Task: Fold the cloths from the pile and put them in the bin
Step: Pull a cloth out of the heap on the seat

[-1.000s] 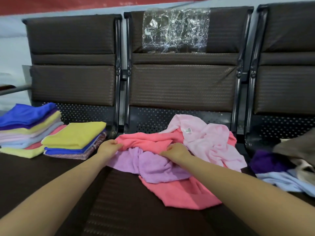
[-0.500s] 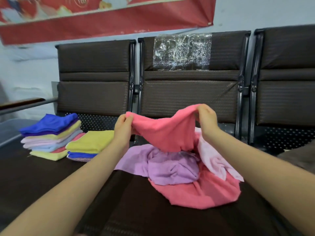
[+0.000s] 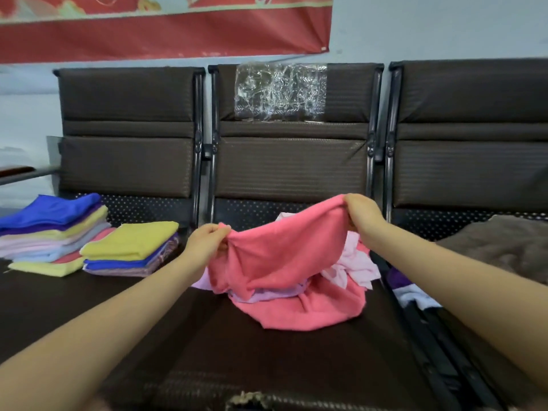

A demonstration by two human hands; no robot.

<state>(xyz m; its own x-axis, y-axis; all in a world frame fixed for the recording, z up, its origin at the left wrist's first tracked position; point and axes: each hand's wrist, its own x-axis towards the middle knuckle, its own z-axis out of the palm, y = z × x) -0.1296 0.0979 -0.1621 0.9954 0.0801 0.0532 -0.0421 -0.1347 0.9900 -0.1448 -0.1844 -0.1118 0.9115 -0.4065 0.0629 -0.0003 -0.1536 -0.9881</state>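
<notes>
A coral pink cloth (image 3: 281, 250) hangs spread between both hands above the middle seat. My left hand (image 3: 207, 241) pinches its left corner and my right hand (image 3: 361, 215) grips its right corner, held higher. Under it lies the loose pile: a lilac cloth (image 3: 272, 293), a pale pink cloth (image 3: 353, 262) and another coral cloth (image 3: 311, 312). No bin is in view.
Two stacks of folded cloths sit on the left seat, one topped blue (image 3: 53, 209), one topped yellow (image 3: 130, 240). A brown cloth (image 3: 498, 241) and purple and light blue cloths (image 3: 406, 289) lie on the right seat. Brown chair backs (image 3: 290, 167) stand behind.
Both hands took the coral cloth by its corners and lifted it off the pile. Since half a second ago the left hand has come lower and the cloth hangs wider.
</notes>
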